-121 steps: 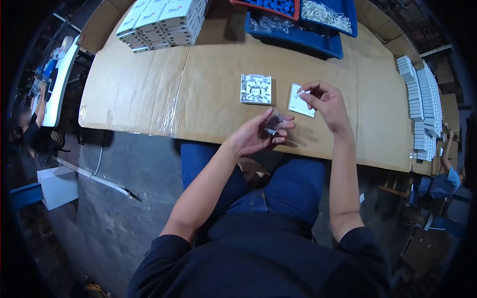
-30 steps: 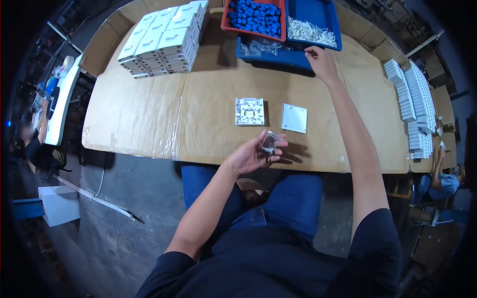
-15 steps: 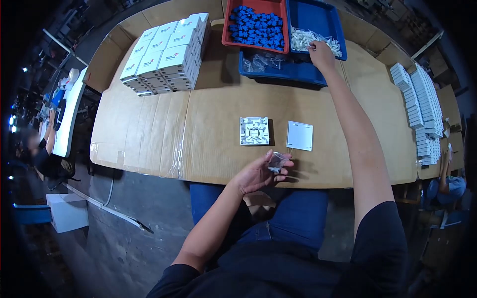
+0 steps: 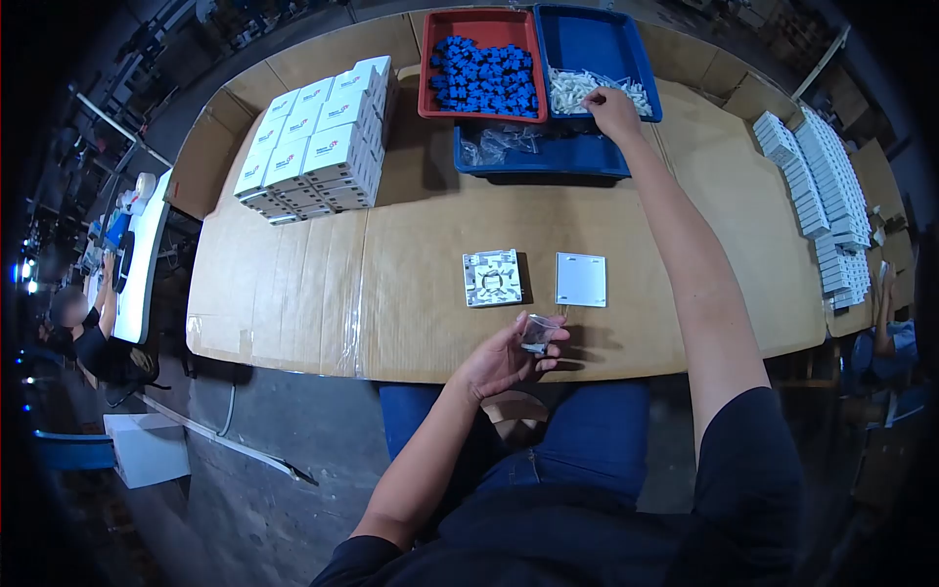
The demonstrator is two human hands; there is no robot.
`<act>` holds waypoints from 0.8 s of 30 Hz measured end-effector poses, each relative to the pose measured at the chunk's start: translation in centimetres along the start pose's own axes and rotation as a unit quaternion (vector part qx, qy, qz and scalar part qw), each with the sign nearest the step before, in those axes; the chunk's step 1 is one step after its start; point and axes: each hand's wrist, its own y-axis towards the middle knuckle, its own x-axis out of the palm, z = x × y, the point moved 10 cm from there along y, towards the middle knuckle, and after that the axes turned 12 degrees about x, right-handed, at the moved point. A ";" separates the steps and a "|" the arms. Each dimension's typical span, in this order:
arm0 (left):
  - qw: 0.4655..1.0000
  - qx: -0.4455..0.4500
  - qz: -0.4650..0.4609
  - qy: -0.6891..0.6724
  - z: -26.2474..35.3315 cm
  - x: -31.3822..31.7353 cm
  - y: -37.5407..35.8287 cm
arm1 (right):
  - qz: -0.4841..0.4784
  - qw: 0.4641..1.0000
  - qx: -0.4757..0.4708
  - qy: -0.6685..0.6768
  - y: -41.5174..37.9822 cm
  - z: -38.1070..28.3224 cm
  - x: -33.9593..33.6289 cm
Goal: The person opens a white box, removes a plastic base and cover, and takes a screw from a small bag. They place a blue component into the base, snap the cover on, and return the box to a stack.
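Note:
My left hand (image 4: 504,360) is closed on a small clear plastic bag (image 4: 539,332) near the table's front edge; something whitish shows at its bottom. My right hand (image 4: 613,110) reaches into the blue tray (image 4: 599,37), its fingertips pinched together among small white plastic pieces (image 4: 572,90). What those fingertips hold, if anything, is too small to make out. Just beyond my left hand lies an open white square box (image 4: 492,279) with moulded inner parts facing up. A flat white square cover (image 4: 581,280) lies to its right.
A red tray (image 4: 429,68) of blue plastic pieces adjoins the blue tray. Below them a second blue tray (image 4: 577,155) holds clear bags. White boxes (image 4: 323,142) are stacked at left on the cardboard-covered table (image 4: 293,293); white units (image 4: 831,191) line the right. People work at both sides.
The whole view has shifted, so the table sits slightly lower and further left. My right hand stays at the white pieces, and my left hand still holds the bag.

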 end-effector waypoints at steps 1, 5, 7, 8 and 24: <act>1.000 0.001 -0.003 -0.002 0.0 0.1 0.0 | -0.009 1.000 -0.017 0.015 0.3 0.4 0.0; 1.000 0.000 -0.007 -0.012 0.0 0.2 -0.1 | 0.004 0.996 -0.042 0.083 -1.0 1.3 -2.9; 1.000 -0.001 -0.005 -0.016 0.0 0.1 -0.1 | 0.008 0.982 -0.012 0.190 -2.1 2.7 -4.3; 1.000 -0.001 -0.004 -0.019 -0.1 0.0 -0.2 | -0.013 0.959 0.030 0.283 -2.7 3.9 -4.6; 0.991 0.113 0.041 0.054 2.3 0.2 -2.0 | -0.017 0.774 0.044 0.631 -28.2 -6.7 -21.6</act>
